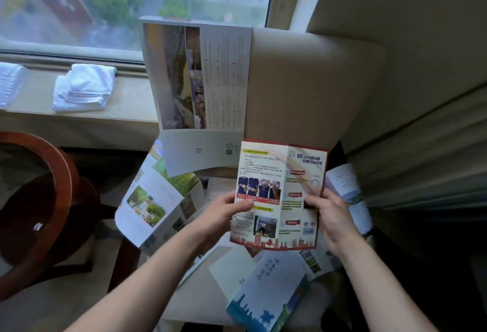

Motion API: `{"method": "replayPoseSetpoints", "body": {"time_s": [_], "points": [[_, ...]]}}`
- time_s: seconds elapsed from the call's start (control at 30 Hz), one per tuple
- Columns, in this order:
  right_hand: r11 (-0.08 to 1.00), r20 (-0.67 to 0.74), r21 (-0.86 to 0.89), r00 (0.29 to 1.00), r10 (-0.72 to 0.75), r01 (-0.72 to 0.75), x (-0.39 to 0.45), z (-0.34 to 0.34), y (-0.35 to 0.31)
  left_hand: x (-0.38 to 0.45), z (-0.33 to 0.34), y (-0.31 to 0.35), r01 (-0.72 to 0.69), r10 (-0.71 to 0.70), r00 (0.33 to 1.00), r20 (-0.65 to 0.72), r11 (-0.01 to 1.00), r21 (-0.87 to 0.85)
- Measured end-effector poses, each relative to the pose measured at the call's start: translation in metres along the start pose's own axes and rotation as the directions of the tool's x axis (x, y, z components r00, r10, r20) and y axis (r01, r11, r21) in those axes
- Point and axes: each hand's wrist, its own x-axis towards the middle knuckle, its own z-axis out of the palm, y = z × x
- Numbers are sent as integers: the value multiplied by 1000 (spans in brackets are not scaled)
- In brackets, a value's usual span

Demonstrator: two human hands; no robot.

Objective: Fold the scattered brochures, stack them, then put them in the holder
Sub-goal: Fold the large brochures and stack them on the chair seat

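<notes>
A red-bordered brochure [276, 186] with yellow headings is held upright and partly unfolded in front of me. My left hand [224, 209] pinches its left edge and my right hand [330, 213] grips its right panel. A large grey brochure [200, 89] leans unfolded against the chair back. Another open brochure with garden photos [150, 205] hangs over the seat's left edge. A folded blue-and-white brochure [268, 294] lies on the seat near me, with more sheets [347, 194] under and beside my hands. No holder is visible.
The beige upholstered chair [303, 81] fills the middle. A round dark wooden table [39, 199] stands at the left. Folded white towels [84, 87] lie on the window sill. A curtain and a dark gap are at the right.
</notes>
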Motion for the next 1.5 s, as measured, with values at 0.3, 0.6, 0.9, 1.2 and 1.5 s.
{"method": "replayPoseSetpoints", "body": {"time_s": [0.3,0.6,0.9,1.2,1.5], "points": [[899,-146,-414,964,-223,146,-11,41,28,10,45,9,-159,367,793,-485,895,417],[946,12,293,990,142,-139,-10,62,40,-1,54,-14,-261,435,896,-91,680,685],[980,162,95,974,158,-175,-17,37,35,6,20,5,64,-62,997,49,997,-34],[748,-43,-649,976,-214,136,-21,44,48,10,36,-10,49,-50,999,-3,994,-93],[770,6,-619,982,-190,153,-30,35,96,16,58,-65,-77,349,896,-274,731,678]]}}
